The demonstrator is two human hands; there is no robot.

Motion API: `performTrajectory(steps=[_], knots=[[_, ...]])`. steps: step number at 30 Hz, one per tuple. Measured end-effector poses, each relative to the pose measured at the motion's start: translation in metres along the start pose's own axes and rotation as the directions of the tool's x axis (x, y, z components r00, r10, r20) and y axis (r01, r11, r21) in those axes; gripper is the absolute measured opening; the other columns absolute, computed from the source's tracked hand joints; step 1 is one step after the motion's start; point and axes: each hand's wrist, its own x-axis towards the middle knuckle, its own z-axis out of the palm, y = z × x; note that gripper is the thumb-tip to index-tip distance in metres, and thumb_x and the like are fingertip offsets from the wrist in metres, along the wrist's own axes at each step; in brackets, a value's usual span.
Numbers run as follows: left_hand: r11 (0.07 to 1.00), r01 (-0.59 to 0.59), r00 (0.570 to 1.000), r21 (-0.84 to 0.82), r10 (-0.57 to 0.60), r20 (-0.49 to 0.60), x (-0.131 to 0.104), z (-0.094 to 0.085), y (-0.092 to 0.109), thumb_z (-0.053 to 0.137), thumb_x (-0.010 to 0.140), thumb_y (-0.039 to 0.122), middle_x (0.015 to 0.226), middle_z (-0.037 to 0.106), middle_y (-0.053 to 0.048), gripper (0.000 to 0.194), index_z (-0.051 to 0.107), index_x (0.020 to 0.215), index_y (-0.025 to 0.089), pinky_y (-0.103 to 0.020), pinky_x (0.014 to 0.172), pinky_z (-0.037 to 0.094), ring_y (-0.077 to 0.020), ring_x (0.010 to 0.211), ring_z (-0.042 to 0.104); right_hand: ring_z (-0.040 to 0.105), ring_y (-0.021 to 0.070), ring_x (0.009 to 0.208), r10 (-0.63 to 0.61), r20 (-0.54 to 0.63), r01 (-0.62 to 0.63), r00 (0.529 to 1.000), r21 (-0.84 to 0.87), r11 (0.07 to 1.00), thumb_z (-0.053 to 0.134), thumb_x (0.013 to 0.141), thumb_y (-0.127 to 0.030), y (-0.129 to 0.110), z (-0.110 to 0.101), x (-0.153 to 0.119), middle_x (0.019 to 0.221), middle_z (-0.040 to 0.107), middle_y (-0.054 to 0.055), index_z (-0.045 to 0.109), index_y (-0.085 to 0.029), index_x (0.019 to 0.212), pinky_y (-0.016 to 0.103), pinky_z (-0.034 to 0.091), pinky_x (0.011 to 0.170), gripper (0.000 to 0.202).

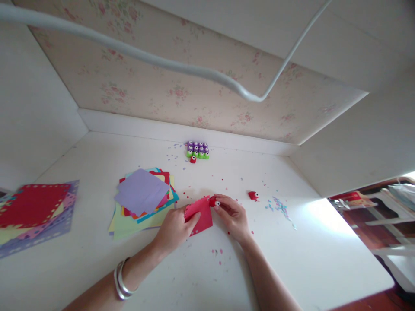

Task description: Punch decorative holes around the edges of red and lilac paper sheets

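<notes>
My left hand [177, 228] grips a red paper square [205, 219] with its thumb on top; small punched holes run along the paper's edges. In my right hand [234, 217] is a small red paper punch [213, 201], pinched between thumb and fingers at the paper's upper right corner. Whether its jaw is around the edge I cannot tell. A second red punch [253, 195] lies on the table to the right of my right hand. Beyond my hands, several purple and green punches [198, 149] stand in tight rows, with one red punch [193, 160] in front of them.
Left of my left hand lies a pile of coloured paper squares [142, 192], lilac on top. Punched sheets [35, 205] are stacked at the far left. Paper bits [280, 207] are scattered over the white table [292, 268]. A white cable [181, 67] hangs across the view above.
</notes>
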Motion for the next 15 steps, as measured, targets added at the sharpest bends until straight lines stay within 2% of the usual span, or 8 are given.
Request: performTrajectory(steps=[5, 9, 15], knots=[[0.999, 0.019, 0.999, -0.032, -0.021, -0.048, 0.0008, -0.0015, 0.001, 0.049, 0.089, 0.037, 0.074, 0.07, -0.004, 0.027, 0.067, 0.082, 0.018, -0.025, 0.061, 0.045, -0.0177, 0.066, 0.065, 0.062, 0.0219, 0.105, 0.004, 0.029, -0.004, 1.0, 0.006, 1.0, 0.068, 0.079, -0.027, -0.0014, -0.0003, -0.0007, 0.113, 0.067, 0.006, 0.072, -0.027, 0.095, 0.038, 0.054, 0.089, 0.016], [0.999, -0.016, 0.998, -0.051, 0.013, -0.067, -0.0007, -0.001, 0.0009, 0.049, 0.09, 0.033, 0.078, 0.071, -0.004, 0.024, 0.067, 0.086, 0.018, -0.025, 0.064, 0.046, -0.0175, 0.069, 0.065, 0.063, 0.0221, 0.103, -0.004, 0.051, 0.005, 0.999, -0.015, 1.0, 0.068, 0.08, -0.027, -0.0042, -0.0003, -0.0014, 0.11, 0.068, 0.007, 0.072, -0.026, 0.095, 0.038, 0.055, 0.088, 0.016], [0.999, -0.023, 1.0, -0.033, 0.023, -0.008, -0.0008, 0.0003, 0.0001, 0.048, 0.09, 0.035, 0.071, 0.07, -0.004, 0.027, 0.068, 0.082, 0.018, -0.025, 0.063, 0.046, -0.0174, 0.063, 0.064, 0.063, 0.0221, 0.105, -0.002, 0.045, 0.003, 0.999, -0.02, 1.0, 0.067, 0.08, -0.028, -0.0049, 0.0, -0.0018, 0.112, 0.067, 0.006, 0.072, -0.026, 0.095, 0.04, 0.054, 0.09, 0.016]])
